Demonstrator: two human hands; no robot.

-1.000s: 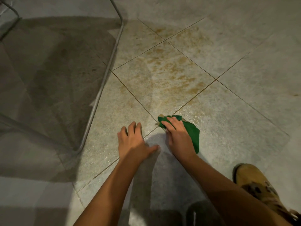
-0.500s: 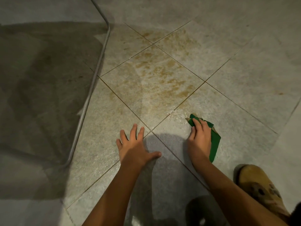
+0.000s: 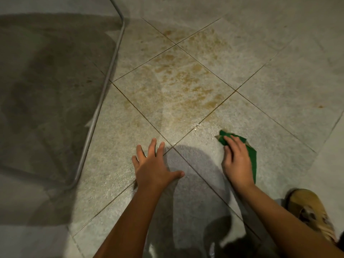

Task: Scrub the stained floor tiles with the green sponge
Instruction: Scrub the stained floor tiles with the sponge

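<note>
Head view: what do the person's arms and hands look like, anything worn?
Both the left hand and right hand are bare: no gloves, rings or watch visible. Forearms are uncovered to the frame edge; no sleeves show. A tan shoe appears at lower right.

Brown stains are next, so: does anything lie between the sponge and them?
Nothing visible: only bare wet tile and a grout line separate the green sponge from the stained tile. The left hand rests aside.

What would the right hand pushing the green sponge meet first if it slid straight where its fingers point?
Nothing solid, it seems. The right hand and green sponge would cross wet tile, then a grout line, then the brown stains beyond.
</note>
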